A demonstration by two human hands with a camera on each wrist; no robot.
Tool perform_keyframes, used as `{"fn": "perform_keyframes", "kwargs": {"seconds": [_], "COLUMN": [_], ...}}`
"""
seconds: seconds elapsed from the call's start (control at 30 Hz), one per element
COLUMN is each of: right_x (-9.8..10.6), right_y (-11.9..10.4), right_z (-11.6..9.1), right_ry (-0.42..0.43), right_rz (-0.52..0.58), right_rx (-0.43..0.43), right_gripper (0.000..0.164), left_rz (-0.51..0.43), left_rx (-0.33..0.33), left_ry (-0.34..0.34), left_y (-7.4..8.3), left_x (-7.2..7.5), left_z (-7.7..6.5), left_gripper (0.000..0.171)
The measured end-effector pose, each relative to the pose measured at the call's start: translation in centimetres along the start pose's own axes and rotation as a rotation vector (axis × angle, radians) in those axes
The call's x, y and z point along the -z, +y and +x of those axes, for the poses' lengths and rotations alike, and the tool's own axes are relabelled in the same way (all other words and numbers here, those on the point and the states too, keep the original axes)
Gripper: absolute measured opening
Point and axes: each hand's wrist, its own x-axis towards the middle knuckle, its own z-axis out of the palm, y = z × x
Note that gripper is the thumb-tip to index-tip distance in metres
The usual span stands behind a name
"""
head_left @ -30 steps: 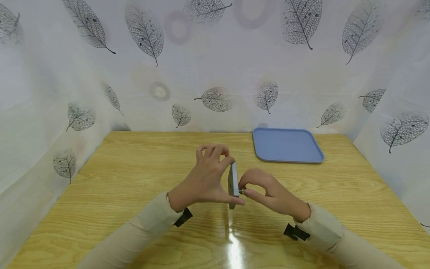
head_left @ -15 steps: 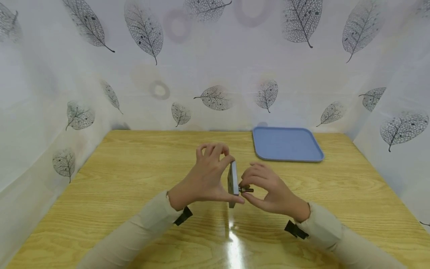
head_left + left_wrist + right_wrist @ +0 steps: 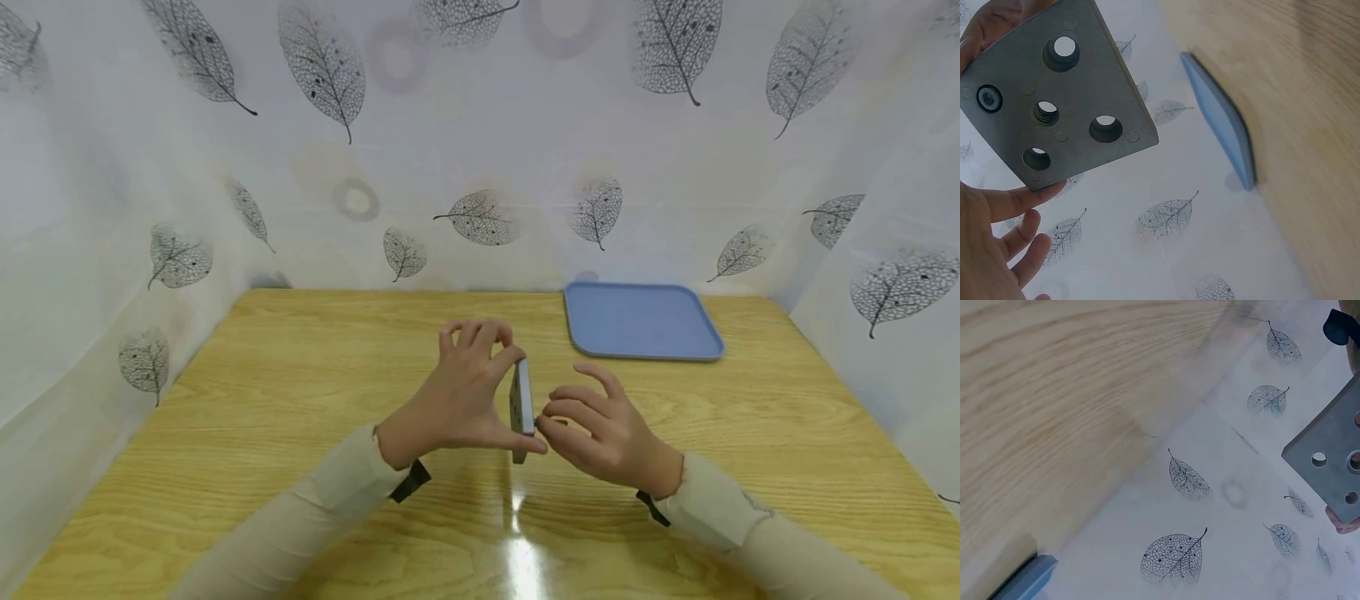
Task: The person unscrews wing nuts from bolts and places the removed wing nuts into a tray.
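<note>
Left hand (image 3: 461,396) and metal plate (image 3: 522,398) looked about the same as half a second earlier: plate on edge above the wood table (image 3: 337,358), thumb at its lower edge, fingertip at its upper edge, other fingers bent loosely. Left wrist view showed plate holes, one filled by a hex-socket screw head (image 3: 989,98). Right of plate, the bolt shank (image 3: 562,422) was now mostly covered; half a second before, it showed clear between the fingers. Right hand (image 3: 606,429) had rolled over it, thumb forward, index bent in beside it pinching the shank, outermost finger lifted away; tightness can't tell, thumb blocked the contact. Blue tray (image 3: 645,321) lay behind, back right, well apart from the hands. Leaf-print curtain (image 3: 480,150) ran behind the table.
</note>
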Motion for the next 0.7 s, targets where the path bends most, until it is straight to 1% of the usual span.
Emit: {"fn": "perform_keyframes", "kwargs": {"seconds": [0.07, 0.13, 0.27, 0.3, 0.37, 0.43, 0.47, 0.53, 0.57, 0.7], "right_x": [0.1, 0.2, 0.6, 0.8, 0.9, 1.1, 1.1, 1.2, 1.2, 1.1], "right_y": [0.0, 0.0, 0.1, 0.2, 0.3, 0.3, 0.4, 0.3, 0.3, 0.2], "right_z": [0.0, 0.1, 0.2, 0.1, 0.1, 0.1, 0.1, 0.0, 0.0, 0.0], "right_ry": [-0.021, -0.047, -0.119, -0.146, -0.213, -0.284, -0.317, -0.365, -0.381, -0.387], "right_rz": [0.064, 0.157, 0.400, 0.458, 0.585, 0.690, 0.729, 0.783, 0.793, 0.785], "right_rx": [-0.043, -0.116, -0.331, -0.388, -0.497, -0.587, -0.623, -0.668, -0.682, -0.678], "right_gripper": [0.017, 0.022, 0.031, 0.030, 0.025, 0.023, 0.024, 0.026, 0.026, 0.019], "left_rz": [0.005, 0.010, 0.015, 0.013, 0.008, 0.001, -0.001, -0.007, -0.010, -0.008], "left_rx": [-0.005, -0.009, -0.010, -0.010, -0.009, -0.009, -0.010, -0.012, -0.014, -0.021], "left_ry": [0.006, 0.010, 0.007, 0.006, 0.005, 0.008, 0.009, 0.013, 0.015, 0.021], "left_y": [0.0, 0.0, 0.0, 0.0, 0.0, 0.0, 0.0, 0.1, 0.1, 0.0], "left_x": [0.0, 0.0, 0.0, 0.0, 0.1, 0.1, 0.1, 0.2, 0.2, 0.2], "left_z": [0.0, 0.0, 0.0, 0.0, 0.0, 0.0, 0.0, -0.1, -0.1, 0.0], "left_gripper": [0.084, 0.084, 0.084, 0.084, 0.084, 0.084, 0.084, 0.083, 0.083, 0.082]}}
